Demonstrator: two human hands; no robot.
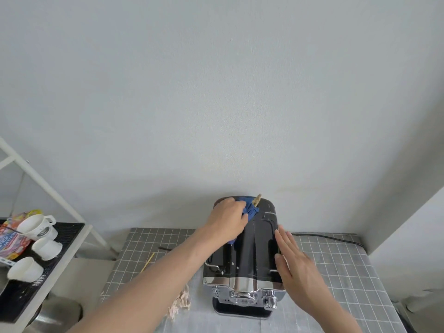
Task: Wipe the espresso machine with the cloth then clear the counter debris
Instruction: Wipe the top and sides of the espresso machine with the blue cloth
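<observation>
The left hand [227, 218] grips a bunched blue cloth [249, 210] on the rear top of the espresso machine [249, 255]. The right hand [292, 258] lies flat, fingers straight, against its right edge. The machine, glossy black with chrome front, stands on the grey checked counter [336, 272].

Cups, rack and cord around the desk

Three white cups [36, 227] lie tipped on a black ridged mat [14, 294] on the white rack [64, 255] at left, beside a bright patterned plate [12, 239]. A grey grid-pattern cloth cover [336, 272] spreads over the desk, a black power cord [326, 237] runs along its far right edge, and a pale wall [216, 92] rises behind.
</observation>
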